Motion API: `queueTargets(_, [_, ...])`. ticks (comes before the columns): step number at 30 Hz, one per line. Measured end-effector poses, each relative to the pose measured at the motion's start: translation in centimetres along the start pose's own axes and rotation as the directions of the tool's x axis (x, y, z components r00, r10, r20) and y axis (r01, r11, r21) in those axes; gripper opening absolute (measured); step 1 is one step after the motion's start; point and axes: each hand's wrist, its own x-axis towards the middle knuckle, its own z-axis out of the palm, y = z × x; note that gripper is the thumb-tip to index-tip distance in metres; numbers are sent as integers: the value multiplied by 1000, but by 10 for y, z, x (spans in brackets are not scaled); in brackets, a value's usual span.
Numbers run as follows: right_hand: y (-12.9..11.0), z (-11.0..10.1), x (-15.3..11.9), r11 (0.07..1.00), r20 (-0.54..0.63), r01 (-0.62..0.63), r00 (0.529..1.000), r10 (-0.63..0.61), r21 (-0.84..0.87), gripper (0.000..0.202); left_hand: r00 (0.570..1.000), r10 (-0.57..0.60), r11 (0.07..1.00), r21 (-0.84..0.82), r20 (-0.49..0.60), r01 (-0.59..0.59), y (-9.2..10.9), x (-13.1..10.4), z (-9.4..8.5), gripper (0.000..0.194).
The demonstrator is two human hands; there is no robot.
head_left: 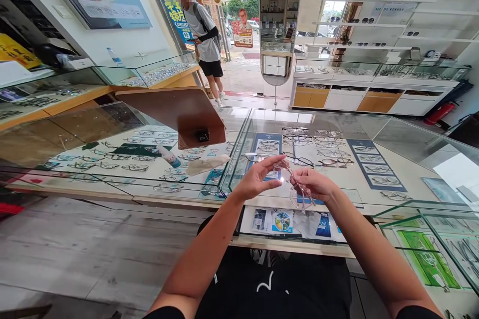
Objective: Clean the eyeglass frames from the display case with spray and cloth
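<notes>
Both hands are raised over the glass display case (359, 199) with a pair of pink, thin-framed eyeglasses (304, 193) between them. My right hand (313, 183) pinches the frame near its folded temples. On the other side, my left hand (259, 179) curves its thumb and fingers around one end of the eyeglasses, at a rim. One round clear lens hangs below my right fingers. Beneath the glass, several rows of eyeglasses (334, 162) lie on a white surface, some on dark blue display cards (377, 167).
Left on the counter are a small bottle (169, 156), a beige cloth (207, 164) and a tilted brown board-like mirror stand (179, 109). An oval mirror (280, 25) stands beyond. A person (207, 35) stands near the entrance. A green tray (430, 261) lies in the case at right.
</notes>
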Motion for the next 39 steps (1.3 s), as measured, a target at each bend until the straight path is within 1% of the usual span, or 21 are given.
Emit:
queueTargets(1, [0, 1, 1, 1000, -23, 18, 1000, -18, 8, 47, 1000, 6, 999, 32, -20, -5, 0, 0, 0, 78])
queueTargets(2, [-1, 1, 1, 999, -57, 42, 998, -41, 14, 47, 998, 19, 997, 75, -66, -14, 1, 1, 1, 78])
queueTargets(3, [-1, 2, 2, 997, -101, 74, 992, -72, 12, 47, 990, 40, 991, 132, -138, -21, 2, 1, 3, 74])
queueTargets(4, [-2, 4, 2, 993, -149, 114, 982, -113, -1, 47, 971, 69, 979, 202, -229, -22, 4, 2, 6, 66])
queueTargets(6, [-2, 6, 3, 976, -240, 209, 946, -217, -61, 46, 912, 132, 937, 350, -389, 13, 9, 4, 13, 38])
queueTargets(7, [-2, 7, 4, 962, -277, 253, 922, -272, -102, 45, 889, 153, 911, 410, -432, 42, 13, 5, 17, 24])
queueTargets(8, [-1, 9, 4, 946, -304, 291, 897, -321, -142, 44, 882, 159, 888, 454, -443, 68, 16, 6, 22, 17])
queueTargets(11, [1, 12, 5, 904, -336, 357, 843, -420, -235, 41, 913, 117, 858, 503, -390, 105, 26, 9, 35, 17])
queueTargets(13, [3, 14, 5, 885, -339, 376, 823, -455, -274, 40, 923, 95, 855, 505, -372, 116, 31, 13, 40, 19])
queueTargets(15, [3, 16, 5, 873, -345, 383, 810, -474, -301, 41, 924, 86, 853, 507, -373, 125, 32, 17, 43, 20])
queueTargets(18, [1, 17, 5, 859, -355, 390, 792, -497, -332, 42, 922, 69, 845, 514, -380, 149, 32, 22, 42, 22])
queueTargets(22, [0, 19, 5, 840, -381, 419, 756, -533, -344, 42, 924, 49, 835, 524, -378, 170, 28, 27, 37, 24])
queueTargets(27, [0, 21, 6, 840, -394, 412, 749, -533, -353, 42, 938, 48, 805, 569, -343, 167, 23, 33, 34, 25])
queueTargets(29, [0, 22, 6, 833, -405, 411, 736, -543, -369, 43, 945, 54, 787, 596, -322, 158, 23, 36, 35, 25])
queueTargets(32, [0, 20, 6, 821, -436, 407, 704, -561, -400, 46, 954, 52, 763, 628, -295, 152, 25, 40, 35, 25])
queueTargets(34, [1, 19, 6, 810, -460, 400, 675, -577, -428, 47, 959, 50, 737, 658, -279, 153, 29, 44, 36, 23])
queueTargets(37, [2, 16, 6, 787, -490, 375, 628, -605, -490, 49, 970, 49, 675, 724, -238, 143, 35, 53, 35, 20])
queueTargets(39, [2, 14, 6, 774, -498, 356, 609, -617, -523, 49, 980, 41, 630, 766, -195, 126, 38, 62, 33, 19])
